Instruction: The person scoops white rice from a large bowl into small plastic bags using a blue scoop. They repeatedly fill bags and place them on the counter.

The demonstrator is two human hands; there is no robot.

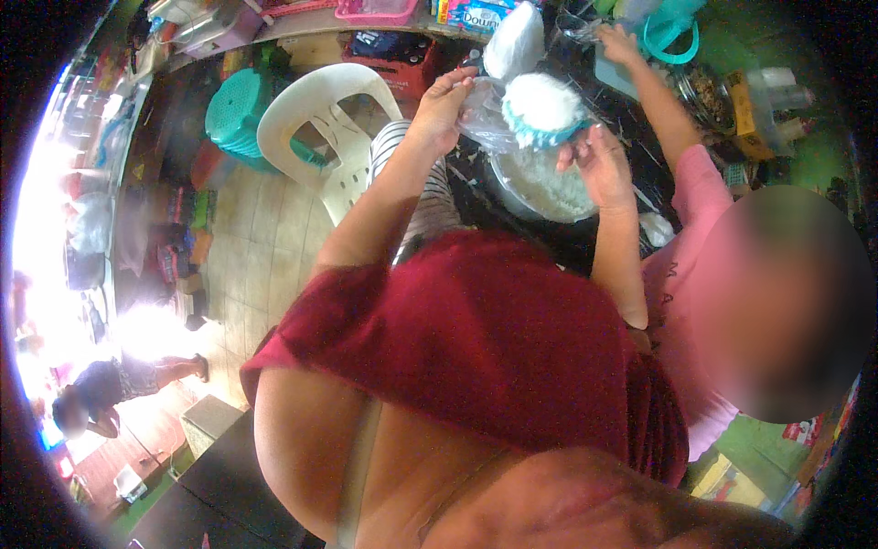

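My left hand (442,106) pinches the rim of a clear plastic bag (485,117) between thumb and fingers. In my right hand (603,165) is a teal scoop or cup (559,134), tilted towards the bag. A heap of white food (545,101), which looks like cooked rice, fills it above its rim. Below sits a round metal pot (504,185) holding more of the white food (552,182). Just beyond the scoop stands a plastic bag packed with white contents (516,41). Whether the scoop touches the clear bag, I cannot tell.
A person in a pink shirt (706,178) is close on my right, one hand (617,44) reaching across the black tabletop (473,171). Near that arm are a teal container (672,34) and a bowl of brown food (706,92). Left are a white plastic chair (329,89) and stacked teal stools (236,113).
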